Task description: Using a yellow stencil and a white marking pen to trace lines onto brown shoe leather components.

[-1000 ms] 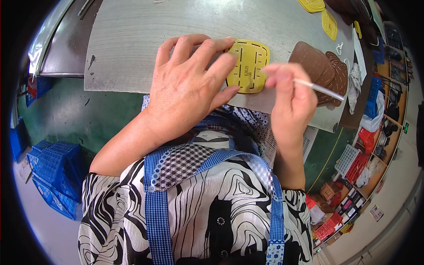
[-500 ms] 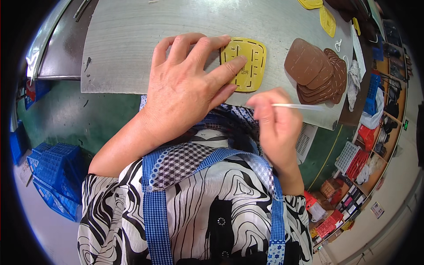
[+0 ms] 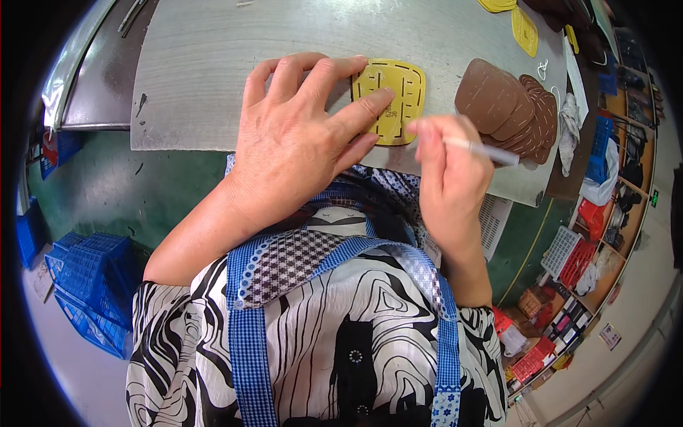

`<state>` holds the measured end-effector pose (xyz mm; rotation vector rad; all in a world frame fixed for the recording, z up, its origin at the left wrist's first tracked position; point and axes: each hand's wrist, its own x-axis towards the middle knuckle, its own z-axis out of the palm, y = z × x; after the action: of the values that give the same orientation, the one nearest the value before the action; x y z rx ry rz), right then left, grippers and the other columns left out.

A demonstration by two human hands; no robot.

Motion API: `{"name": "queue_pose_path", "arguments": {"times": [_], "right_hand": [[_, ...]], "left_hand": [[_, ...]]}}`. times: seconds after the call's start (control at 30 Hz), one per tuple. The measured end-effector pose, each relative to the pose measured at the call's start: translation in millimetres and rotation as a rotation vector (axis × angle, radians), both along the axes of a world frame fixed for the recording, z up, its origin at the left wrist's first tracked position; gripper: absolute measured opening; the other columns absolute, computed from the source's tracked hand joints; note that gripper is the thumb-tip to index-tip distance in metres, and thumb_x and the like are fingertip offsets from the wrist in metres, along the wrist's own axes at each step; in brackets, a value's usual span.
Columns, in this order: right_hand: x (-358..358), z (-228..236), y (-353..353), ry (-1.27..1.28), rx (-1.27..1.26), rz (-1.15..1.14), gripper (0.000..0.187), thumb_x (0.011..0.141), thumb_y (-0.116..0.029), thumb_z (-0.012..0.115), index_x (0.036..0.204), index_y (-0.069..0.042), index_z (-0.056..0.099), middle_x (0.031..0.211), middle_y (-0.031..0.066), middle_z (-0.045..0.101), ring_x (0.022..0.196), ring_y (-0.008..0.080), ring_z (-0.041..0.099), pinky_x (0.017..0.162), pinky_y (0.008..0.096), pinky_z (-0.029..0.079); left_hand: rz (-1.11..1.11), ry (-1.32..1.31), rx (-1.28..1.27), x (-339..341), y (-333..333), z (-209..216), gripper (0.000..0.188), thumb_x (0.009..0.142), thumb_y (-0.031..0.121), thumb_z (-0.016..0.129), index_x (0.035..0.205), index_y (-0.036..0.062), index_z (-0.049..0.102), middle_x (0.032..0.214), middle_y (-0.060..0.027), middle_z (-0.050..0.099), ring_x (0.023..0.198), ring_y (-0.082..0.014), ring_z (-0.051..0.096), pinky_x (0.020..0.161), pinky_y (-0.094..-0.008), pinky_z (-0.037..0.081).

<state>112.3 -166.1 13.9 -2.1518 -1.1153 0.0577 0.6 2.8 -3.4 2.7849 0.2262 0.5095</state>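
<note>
On the table [image 3: 206, 92], yellow template [image 3: 413, 84] lies flat under spread left hand [image 3: 295, 132], right hand [image 3: 457, 156] grips pen [image 3: 502, 154] near its lower-right edge, tip blurred; this one looks underway, brown pieces [image 3: 489, 94] fanned at right, finished or waiting, can't tell.

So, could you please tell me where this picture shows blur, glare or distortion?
In the head view: right hand and pale pen-like tool blurred; left hand fairly sharp; soft sheen on the grey board; straight edges bending toward the dark rim.
</note>
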Motion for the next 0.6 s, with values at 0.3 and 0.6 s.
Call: {"name": "queue_pose_path", "arguments": {"times": [0.3,0.6], "right_hand": [[17.7,-3.3,10.2,0.195,0.181,-0.1,0.022,0.104,-0.016,0.058,0.091,-0.001,0.067,0.079,0.0126,0.065,0.071,0.0298,0.062,0.067,0.0393,0.048],[19.4,-2.7,15.0,-0.002,0.042,-0.035,0.02,0.103,-0.016,0.059,0.09,-0.002,0.067,0.078,0.0127,0.065,0.071,0.0324,0.061,0.066,0.0414,0.047]], "left_hand": [[-0.011,-0.008,0.005,-2.3,0.5,-1.2,0.043,0.084,0.033,0.077,0.127,0.0315,0.072,0.137,0.0012,0.058,0.122,-0.0264,0.05,0.105,-0.0446,0.038],[-0.006,0.003,0.007,-1.5,1.1,-2.0,0.043,0.083,0.033,0.077,0.126,0.0306,0.072,0.136,0.0014,0.058,0.122,-0.0266,0.05,0.104,-0.0442,0.038]]}}
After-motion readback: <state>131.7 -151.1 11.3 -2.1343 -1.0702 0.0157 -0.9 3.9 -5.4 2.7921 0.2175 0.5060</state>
